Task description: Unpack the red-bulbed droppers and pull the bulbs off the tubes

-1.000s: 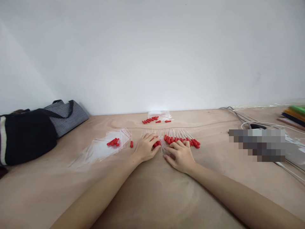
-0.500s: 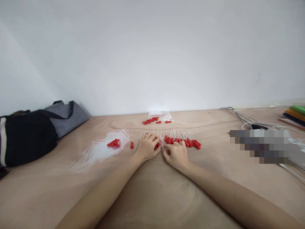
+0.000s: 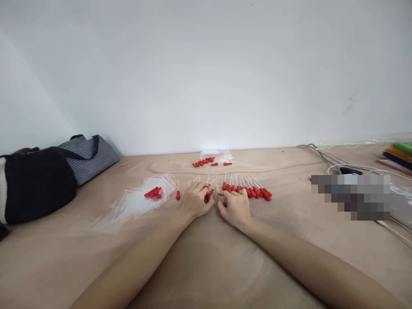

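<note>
A row of clear droppers with red rubber bulbs [image 3: 247, 190] lies on the wooden table [image 3: 206, 257]. My left hand [image 3: 195, 198] is curled around a few of these droppers, red bulbs showing between its fingers. My right hand [image 3: 234, 207] rests close beside it at the row's left end, fingers bent and pinching at a dropper. A pile of small clear zip bags [image 3: 138, 201] lies to the left, with several loose red bulbs [image 3: 153, 192] on it and one more red bulb [image 3: 177, 195] beside it.
More red bulbs [image 3: 206, 162] and a clear bag [image 3: 216, 154] lie near the wall. A black bag [image 3: 35, 184] and a striped bag [image 3: 88, 156] sit at the left. White cables [image 3: 337, 165] and coloured sheets [image 3: 397, 154] are at the right.
Both hands have drawn closer together and slightly left. My left hand has gathered droppers and curled tighter; my right hand went from lying flat to pinching.
</note>
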